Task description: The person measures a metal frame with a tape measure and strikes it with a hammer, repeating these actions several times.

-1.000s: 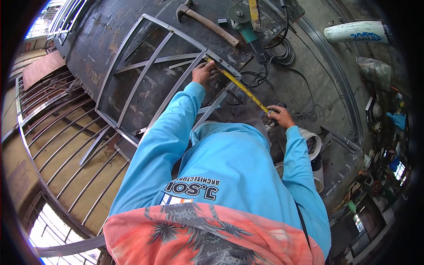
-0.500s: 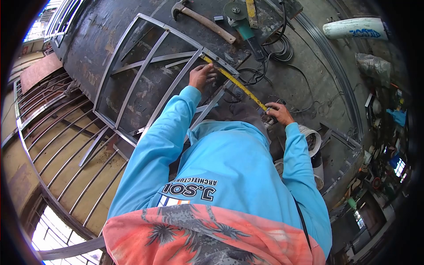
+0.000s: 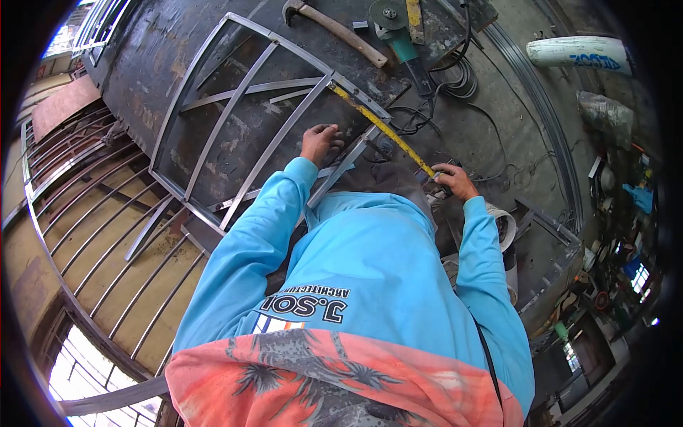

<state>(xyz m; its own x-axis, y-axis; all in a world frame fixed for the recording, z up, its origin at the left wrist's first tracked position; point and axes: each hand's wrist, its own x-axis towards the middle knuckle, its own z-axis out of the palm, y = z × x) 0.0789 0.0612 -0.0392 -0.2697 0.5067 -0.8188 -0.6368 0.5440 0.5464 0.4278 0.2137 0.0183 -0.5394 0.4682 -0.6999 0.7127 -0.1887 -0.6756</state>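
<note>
Right hand (image 3: 455, 181) gripping tape measure (image 3: 380, 128) case, yellow blade along metal frame (image 3: 213, 135), left hand (image 3: 319, 144) fingers curled loosely on frame, hammer (image 3: 334, 28) beyond frame.

Left hand (image 3: 318, 144) forward, fingers spread; right hand (image 3: 454, 181) closed, arm bent.

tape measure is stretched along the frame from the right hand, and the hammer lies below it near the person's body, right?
Not quite. In the head view the hammer lies above the tape measure, at the far end of the table. The right hand does hold the tape along the frame.
</note>
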